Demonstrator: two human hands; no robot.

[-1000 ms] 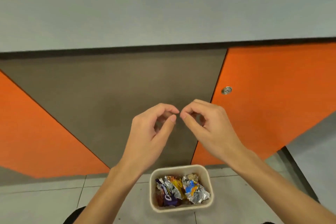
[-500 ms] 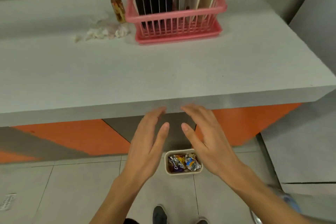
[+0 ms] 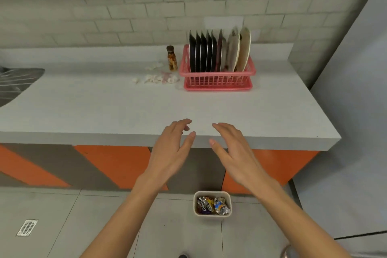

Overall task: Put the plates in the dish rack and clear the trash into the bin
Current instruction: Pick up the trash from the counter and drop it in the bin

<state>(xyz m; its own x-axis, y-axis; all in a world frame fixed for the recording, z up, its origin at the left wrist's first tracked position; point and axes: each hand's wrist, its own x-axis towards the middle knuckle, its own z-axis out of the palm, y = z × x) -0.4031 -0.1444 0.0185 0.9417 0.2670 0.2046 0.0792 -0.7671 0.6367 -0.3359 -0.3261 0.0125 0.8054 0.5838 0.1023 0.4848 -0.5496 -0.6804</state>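
Observation:
A pink dish rack [image 3: 217, 81] stands at the back of the grey counter [image 3: 104, 107], holding several upright plates [image 3: 217, 52], dark ones on the left and pale ones on the right. White crumpled scraps [image 3: 156, 78] lie on the counter to the rack's left. A small beige bin [image 3: 212, 195] sits on the floor below the counter edge, with foil wrappers [image 3: 212, 205] inside. My left hand [image 3: 169, 153] and my right hand [image 3: 232, 151] hover side by side at the counter's front edge, both empty with fingers spread.
A small brown bottle [image 3: 171, 58] stands just left of the rack. A metal sink [image 3: 14, 81] lies at the far left. Orange and grey cabinet doors [image 3: 117, 163] run under the counter. A floor drain [image 3: 27, 227] is at lower left. A grey wall closes the right side.
My view has lifted from the bin and cabinet doors up to the counter. Both hands went from pinched fingertips over the bin to spread fingers at the counter edge.

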